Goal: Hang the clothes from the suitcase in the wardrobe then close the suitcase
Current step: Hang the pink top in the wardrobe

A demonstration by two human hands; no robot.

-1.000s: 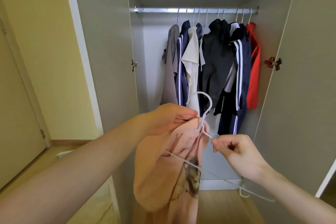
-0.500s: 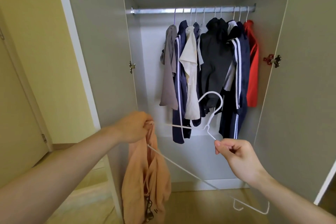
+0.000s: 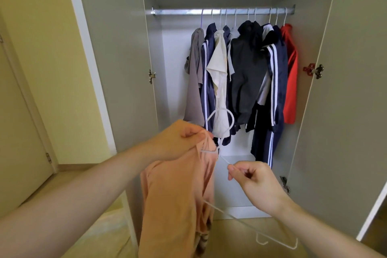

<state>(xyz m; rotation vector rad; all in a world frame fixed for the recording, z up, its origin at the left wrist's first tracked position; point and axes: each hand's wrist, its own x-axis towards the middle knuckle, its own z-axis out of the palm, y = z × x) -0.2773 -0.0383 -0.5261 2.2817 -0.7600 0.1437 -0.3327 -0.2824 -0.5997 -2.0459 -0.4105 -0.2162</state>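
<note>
Both forearms are bare from where they enter the frame down to the wrists, with no sleeve, cuff or glove on either. The left hand [image 3: 178,141], at the middle of the frame, wears no ring, watch or band that can be seen. The right hand [image 3: 254,182], lower right of centre, is likewise bare, its fingernails short and unpainted so far as they show.
</note>
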